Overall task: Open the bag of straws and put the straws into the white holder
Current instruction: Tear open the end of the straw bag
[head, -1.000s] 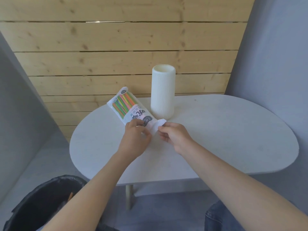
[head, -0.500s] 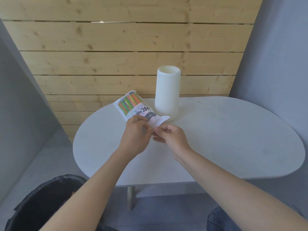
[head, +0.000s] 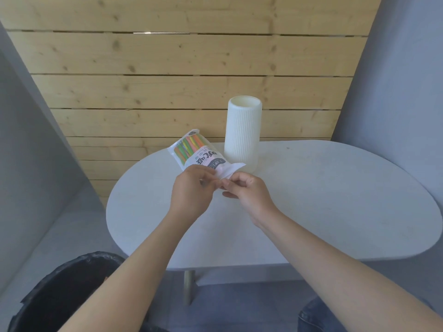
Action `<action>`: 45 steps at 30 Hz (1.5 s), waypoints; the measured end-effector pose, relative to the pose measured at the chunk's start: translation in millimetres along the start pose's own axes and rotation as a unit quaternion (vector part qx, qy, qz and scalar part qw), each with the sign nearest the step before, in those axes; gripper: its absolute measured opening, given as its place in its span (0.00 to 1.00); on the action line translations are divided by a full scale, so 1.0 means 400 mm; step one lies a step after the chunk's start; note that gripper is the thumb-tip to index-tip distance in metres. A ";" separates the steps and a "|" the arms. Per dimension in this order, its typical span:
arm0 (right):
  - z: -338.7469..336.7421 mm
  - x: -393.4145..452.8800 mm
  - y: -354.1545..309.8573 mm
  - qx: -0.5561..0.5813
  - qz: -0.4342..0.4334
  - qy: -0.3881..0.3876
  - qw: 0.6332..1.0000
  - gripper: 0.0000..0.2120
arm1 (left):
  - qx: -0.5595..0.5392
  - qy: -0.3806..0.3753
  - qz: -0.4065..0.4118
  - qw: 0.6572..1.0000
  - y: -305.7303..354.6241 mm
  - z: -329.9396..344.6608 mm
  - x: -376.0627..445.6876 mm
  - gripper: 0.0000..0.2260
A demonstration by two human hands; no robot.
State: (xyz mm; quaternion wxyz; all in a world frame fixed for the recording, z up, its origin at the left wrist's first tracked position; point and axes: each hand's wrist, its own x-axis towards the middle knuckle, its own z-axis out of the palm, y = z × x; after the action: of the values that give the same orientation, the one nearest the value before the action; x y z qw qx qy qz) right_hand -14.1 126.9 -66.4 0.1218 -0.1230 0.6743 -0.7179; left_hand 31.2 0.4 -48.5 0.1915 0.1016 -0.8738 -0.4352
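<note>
A sealed plastic bag of straws [head: 195, 152], white with coloured straws showing through, is held slanted above the white table [head: 311, 200]. My left hand [head: 191, 190] pinches the bag's near end from the left. My right hand [head: 247, 188] pinches the same white end flap from the right, fingers curled, and the two hands almost touch. The white holder [head: 242, 131], a tall ribbed cylinder with an open top, stands upright on the table just behind and right of the bag.
A black bin [head: 67, 291] lined with a bag stands on the floor at the lower left, beside the table leg [head: 189, 286]. A wooden plank wall [head: 179, 80] runs behind the table, and grey walls close in on both sides.
Both hands have drawn closer together on the bag's near end and lifted it a little. The bag now tilts up more steeply toward the holder.
</note>
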 end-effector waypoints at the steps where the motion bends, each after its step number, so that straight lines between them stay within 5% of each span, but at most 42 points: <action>1: 0.001 0.001 -0.002 -0.001 -0.003 -0.004 1.000 0.10 | 0.000 0.004 -0.002 1.000 0.002 0.000 0.001 0.04; 27: 0.010 0.006 -0.019 -0.104 -0.068 -0.023 0.992 0.11 | -0.078 0.077 -0.132 0.985 0.023 -0.007 0.001 0.08; 34: 0.009 0.005 -0.020 -0.089 -0.032 -0.012 0.995 0.11 | -0.056 0.070 -0.044 0.995 0.017 -0.033 0.005 0.10; 40: -0.004 0.001 -0.022 -0.243 -0.039 0.049 0.968 0.11 | -0.094 0.157 -0.021 0.983 0.028 -0.044 0.008 0.09; 45: -0.012 -0.002 -0.040 -0.219 -0.078 0.031 0.972 0.06 | -0.081 0.127 0.011 0.988 0.042 -0.040 -0.002 0.12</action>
State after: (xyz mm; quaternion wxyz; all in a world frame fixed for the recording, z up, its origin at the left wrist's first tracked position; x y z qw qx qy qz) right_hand -15.2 132.7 -50.5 0.0147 -0.1764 0.8072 -0.5631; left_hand 38.6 -0.6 -26.5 0.3135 0.1311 -0.8051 -0.4862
